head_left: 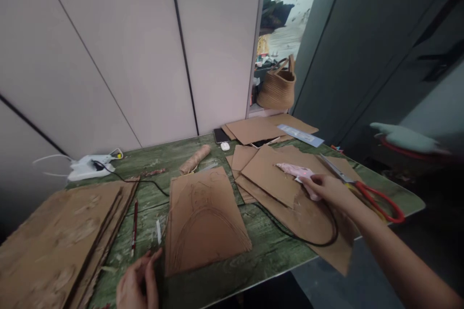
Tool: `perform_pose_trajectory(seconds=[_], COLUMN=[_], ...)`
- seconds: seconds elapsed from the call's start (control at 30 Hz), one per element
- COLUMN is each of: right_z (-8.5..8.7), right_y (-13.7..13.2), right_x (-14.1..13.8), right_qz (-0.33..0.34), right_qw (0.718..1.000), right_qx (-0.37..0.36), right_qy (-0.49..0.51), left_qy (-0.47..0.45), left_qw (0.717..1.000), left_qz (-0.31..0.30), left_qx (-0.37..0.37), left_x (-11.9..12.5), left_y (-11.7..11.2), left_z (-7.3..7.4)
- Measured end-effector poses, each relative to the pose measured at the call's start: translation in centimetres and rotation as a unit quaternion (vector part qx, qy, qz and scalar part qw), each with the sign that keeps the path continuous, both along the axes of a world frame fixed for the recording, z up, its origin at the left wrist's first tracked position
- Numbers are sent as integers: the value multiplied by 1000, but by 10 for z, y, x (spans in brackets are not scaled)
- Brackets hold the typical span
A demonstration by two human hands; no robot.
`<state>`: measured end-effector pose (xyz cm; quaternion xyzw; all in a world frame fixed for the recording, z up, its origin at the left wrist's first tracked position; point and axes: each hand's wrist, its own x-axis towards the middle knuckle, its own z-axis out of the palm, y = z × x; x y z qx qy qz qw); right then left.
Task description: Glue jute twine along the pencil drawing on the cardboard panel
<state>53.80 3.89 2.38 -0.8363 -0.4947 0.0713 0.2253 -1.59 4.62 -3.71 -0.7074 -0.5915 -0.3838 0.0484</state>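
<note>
My right hand reaches out over cardboard sheets at the right and grips the handle of a pink glue gun that lies on them. Its black cord loops across the table. My left hand is at the near edge, fingers loosely apart, with a fingertip at the lower left corner of a cardboard piece that bears arched drawn lines. It holds nothing. A small white stick lies just above that hand.
The green table also carries a stack of cardboard at left, a red pencil, a twine roll, red-handled scissors, a white power strip, a phone and a woven basket beyond.
</note>
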Motion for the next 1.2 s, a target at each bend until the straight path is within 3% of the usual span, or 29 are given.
perform_pose_trajectory(seconds=[0.13,0.23,0.4,0.47,0.53,0.63,0.73,0.8,0.97,1.2], right_z=[9,28,68,81,87,78,55,39,21,21], right_y=[2,-1,12,18,20,16,9,5,0,-2], right_x=[3,-4,-43,-66,-91,-132,-172,-194,-225,-234], right_qz=[-27,-12,44,89,141,231,315,356,408,407], right_qw=[999,993,932,912,905,868,786,750,744,754], right_qx=[-18,64,179,166,103,-4,-117,-180,-225,-256], right_qy=[27,95,312,365,387,439,519,527,478,447], left_qy=[-9,-45,-77,-88,-95,-108,-117,-114,-112,-134], left_qw=[1000,998,995,992,991,989,986,982,964,954], left_qz=[8,-11,-33,-41,-51,-60,-84,-120,-199,-197], left_qx=[2,-35,-61,-75,-83,-78,-80,-91,-135,-181], left_x=[12,19,22,23,24,26,27,27,26,27], left_y=[-8,-12,-16,-18,-19,-22,-24,-25,-27,-28], left_z=[9,14,16,15,16,18,21,24,27,28])
